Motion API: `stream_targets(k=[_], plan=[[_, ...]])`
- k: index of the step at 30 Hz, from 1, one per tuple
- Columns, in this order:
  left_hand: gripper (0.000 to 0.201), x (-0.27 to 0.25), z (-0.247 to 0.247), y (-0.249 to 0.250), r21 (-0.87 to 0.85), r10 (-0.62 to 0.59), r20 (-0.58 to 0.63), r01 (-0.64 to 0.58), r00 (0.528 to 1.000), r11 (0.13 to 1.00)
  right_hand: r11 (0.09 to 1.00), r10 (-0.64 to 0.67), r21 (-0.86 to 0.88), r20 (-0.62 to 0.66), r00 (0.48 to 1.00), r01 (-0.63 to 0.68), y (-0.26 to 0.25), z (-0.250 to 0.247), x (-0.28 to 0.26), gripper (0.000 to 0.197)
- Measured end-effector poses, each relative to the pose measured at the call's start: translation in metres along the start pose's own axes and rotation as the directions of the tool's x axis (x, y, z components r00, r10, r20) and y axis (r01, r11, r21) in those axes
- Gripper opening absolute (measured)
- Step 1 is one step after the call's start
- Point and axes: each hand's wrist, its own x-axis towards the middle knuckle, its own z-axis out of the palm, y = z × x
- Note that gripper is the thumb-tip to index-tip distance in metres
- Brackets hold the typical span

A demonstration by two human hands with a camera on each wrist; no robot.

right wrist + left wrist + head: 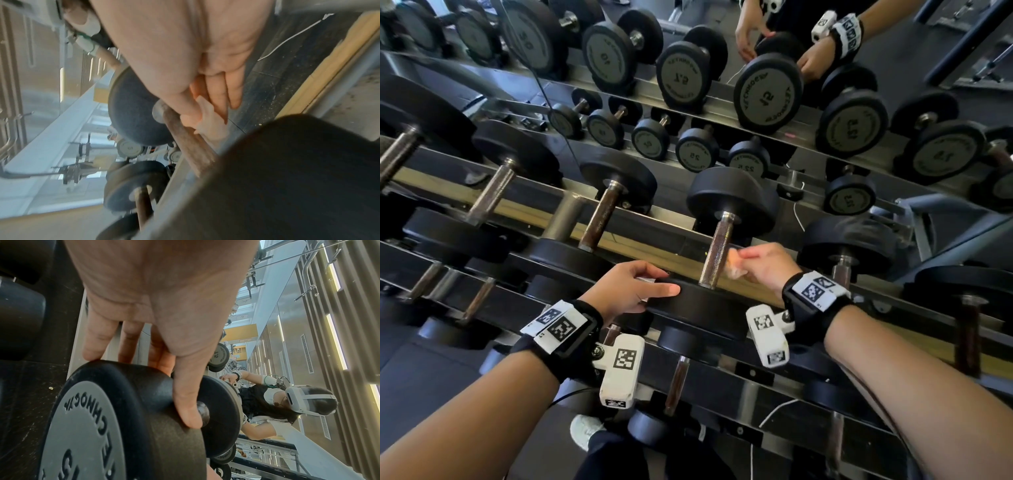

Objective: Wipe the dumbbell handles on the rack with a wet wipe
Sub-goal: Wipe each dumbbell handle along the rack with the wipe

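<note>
A black dumbbell lies across the rack's top rails, its brown, worn handle [717,251] running away from me. My left hand [654,286] grips the near weight head [698,305]. In the left wrist view the left hand [148,379] has its fingers behind the head's [127,402] rim and the thumb over the top. My right hand [751,263] pinches a crumpled white wet wipe [734,267] right against the handle's right side. In the right wrist view the wipe [213,128] sits between thumb and fingers of the right hand [205,113], touching the handle [185,141].
More dumbbells lie close on both sides, with a rusty handle [599,216] to the left and a smaller dumbbell [842,253] to the right. A lower tier [678,383] holds more below my wrists. A mirror [688,68] behind the rack repeats everything. My shoe [585,431] is below.
</note>
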Motion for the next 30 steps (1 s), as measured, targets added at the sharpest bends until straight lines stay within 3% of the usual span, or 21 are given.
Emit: stream_targets(k=[1, 4, 11, 16, 19, 21, 24, 26, 30], plan=[[0.059, 0.000, 0.000, 0.000, 0.001, 0.000, -0.002, 0.000, 1.000, 1.000, 0.997, 0.048, 0.069, -0.050, 0.998, -0.044, -0.004, -0.002, 0.006, 0.011], [0.060, -0.001, 0.000, 0.000, 0.004, 0.006, -0.007, -0.006, 1.000, 1.000, 0.947, 0.152, 0.300, -0.096, 0.984, -0.117, -0.013, 0.002, 0.016, 0.024], [0.047, -0.003, 0.001, 0.000, 0.038, 0.016, -0.001, -0.015, 1.000, 0.999, 0.928, 0.077, 0.369, -0.067, 0.995, -0.047, -0.010, 0.012, 0.015, 0.021], [0.053, -0.002, 0.000, 0.001, 0.031, 0.020, 0.017, -0.021, 1.000, 0.999, 0.986, -0.012, 0.165, 0.131, 0.991, -0.009, -0.009, 0.005, -0.005, 0.020], [0.055, -0.001, -0.001, 0.001, 0.010, 0.017, 0.012, -0.017, 1.000, 1.000, 0.997, 0.071, 0.012, 0.264, 0.962, -0.077, -0.009, 0.003, -0.010, 0.018], [0.049, 0.000, -0.001, -0.001, 0.014, 0.016, 0.009, -0.017, 1.000, 1.000, 0.987, 0.131, 0.074, 0.165, 0.978, -0.144, -0.011, -0.004, -0.004, 0.017], [0.041, 0.002, -0.002, -0.005, 0.019, 0.020, 0.006, -0.020, 1.000, 1.000, 0.961, 0.151, 0.238, -0.020, 0.988, -0.142, -0.019, -0.012, 0.007, 0.017], [0.041, 0.004, -0.002, -0.006, 0.021, 0.025, 0.008, -0.026, 1.000, 0.999, 0.962, 0.098, 0.256, -0.011, 0.995, -0.092, -0.022, -0.007, 0.009, 0.018], [0.047, 0.007, -0.002, -0.007, 0.012, 0.033, 0.002, -0.033, 0.999, 0.999, 0.996, -0.024, 0.082, 0.029, 0.999, 0.022, -0.020, 0.006, 0.003, 0.025]])
